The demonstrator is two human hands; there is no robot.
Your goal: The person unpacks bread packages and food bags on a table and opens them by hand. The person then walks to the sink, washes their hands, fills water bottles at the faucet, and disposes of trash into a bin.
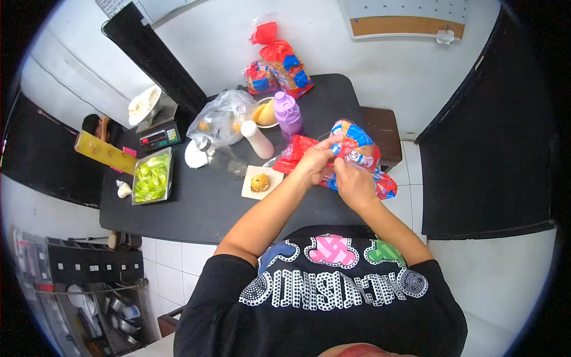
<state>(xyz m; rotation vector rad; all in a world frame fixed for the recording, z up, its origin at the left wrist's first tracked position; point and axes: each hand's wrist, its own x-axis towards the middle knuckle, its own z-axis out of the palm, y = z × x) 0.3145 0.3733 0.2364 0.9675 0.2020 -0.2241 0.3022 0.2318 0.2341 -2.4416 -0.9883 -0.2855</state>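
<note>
- Left hand: fingers drawn narrow, pinching the film of the bag.
- Right hand: curled close beside the left, thumb and fingers gathered on the same film; my knuckles hide the exact grip.
- Bag: in front of me at the right end of the desk, near the stool. I can't tell whether it rests on the desk or is held just above, nor whether all the red wrapping around my hands is one bag.
- Handling: it looks like bread inside, so I judge it light, soft and easily squashed. The thin, glossy film should slip and crinkle, and could tear under a hard tug.
- Hold: best by the loose film, pinched with fingertips; under the bread, a flat palm without squeezing.
- Left of my hands: food on paper.
</note>
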